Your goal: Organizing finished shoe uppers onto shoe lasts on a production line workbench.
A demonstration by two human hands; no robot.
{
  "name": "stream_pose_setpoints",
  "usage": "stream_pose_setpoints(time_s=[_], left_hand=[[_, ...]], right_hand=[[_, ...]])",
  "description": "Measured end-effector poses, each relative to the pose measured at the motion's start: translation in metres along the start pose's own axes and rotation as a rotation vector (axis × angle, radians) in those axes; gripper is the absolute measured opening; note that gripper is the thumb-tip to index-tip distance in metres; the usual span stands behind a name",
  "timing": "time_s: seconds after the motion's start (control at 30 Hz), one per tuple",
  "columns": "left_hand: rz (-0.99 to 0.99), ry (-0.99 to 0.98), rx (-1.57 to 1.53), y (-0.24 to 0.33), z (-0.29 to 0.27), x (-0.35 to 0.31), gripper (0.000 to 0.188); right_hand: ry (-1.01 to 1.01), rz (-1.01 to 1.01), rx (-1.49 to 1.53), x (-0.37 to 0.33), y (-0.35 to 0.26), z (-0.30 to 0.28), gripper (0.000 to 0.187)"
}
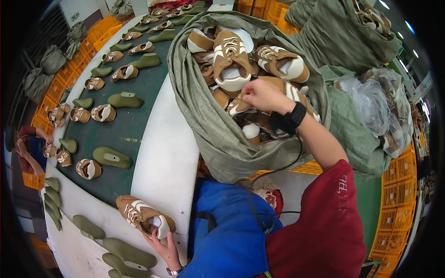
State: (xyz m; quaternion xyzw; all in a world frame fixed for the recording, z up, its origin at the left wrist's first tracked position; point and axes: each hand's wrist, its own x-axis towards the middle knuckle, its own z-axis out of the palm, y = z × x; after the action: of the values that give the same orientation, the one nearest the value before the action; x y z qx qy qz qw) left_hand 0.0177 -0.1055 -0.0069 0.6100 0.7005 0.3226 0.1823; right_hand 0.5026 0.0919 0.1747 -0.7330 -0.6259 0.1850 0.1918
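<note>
Head view: left of two side-by-side fisheye cameras worn on the person's head. Faces downward and ahead; picture upright, unmirrored. Lens sits close to left hand (165, 249) at lower edge and right hand (266, 96) above centre; green belt (127, 125) recedes toward upper left. Orange crates (393, 217) curve near the dark circular rim.

What the right hand (265, 96) touches among the shoes (232, 58) in the sack (222, 150) is unclear — the hand covers the spot. The left hand (164, 250) is partly hidden behind a brown shoe (143, 216). The lower edge cuts off a green last (114, 274); the farthest shoes (160, 11) on the belt (127, 127) are too small for detail.
</note>
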Motion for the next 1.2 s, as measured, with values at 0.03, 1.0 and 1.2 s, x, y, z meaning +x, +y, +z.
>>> stream_pose_setpoints(time_s=[0.03,1.0,1.2], left_hand=[[-0.009,0.001,-0.011,-0.001,0.000,-0.001,0.049],[0.351,0.082,-0.655,0.173,-0.107,0.117,0.100],[0.229,0.071,-0.664,0.149,-0.114,0.129,0.029]], right_hand=[[0.048,-0.036,-0.094,-0.003,-0.015,-0.014,0.023],[-1.231,0.227,1.236,-0.064,-0.134,0.081,0.027],[-1.248,0.140,1.139,-0.072,-0.150,0.107,0.038]])
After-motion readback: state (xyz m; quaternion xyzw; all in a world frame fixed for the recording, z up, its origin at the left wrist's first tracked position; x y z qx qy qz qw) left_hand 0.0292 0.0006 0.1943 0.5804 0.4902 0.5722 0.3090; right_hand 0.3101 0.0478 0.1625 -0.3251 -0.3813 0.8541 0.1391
